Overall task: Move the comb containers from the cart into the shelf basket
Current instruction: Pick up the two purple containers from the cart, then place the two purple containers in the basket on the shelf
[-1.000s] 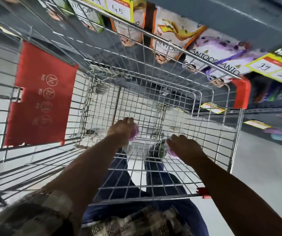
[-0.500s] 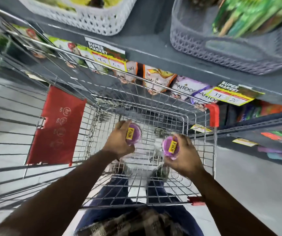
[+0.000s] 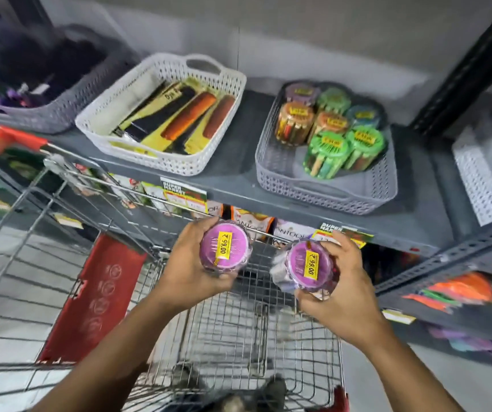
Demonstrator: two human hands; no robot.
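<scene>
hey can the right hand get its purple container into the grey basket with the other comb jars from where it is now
Probably yes. The right hand holds its purple container just below the shelf edge, and the grey basket sits at the front with bare floor near its front wall. Nothing blocks the path upward.

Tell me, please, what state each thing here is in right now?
Left hand: shut on left container, lid up.
Right hand: shut on right container, tilted.
Grey basket: partly filled with containers, front bare.
White basket: holds flat packs.
Cart: no containers visible inside.
</scene>
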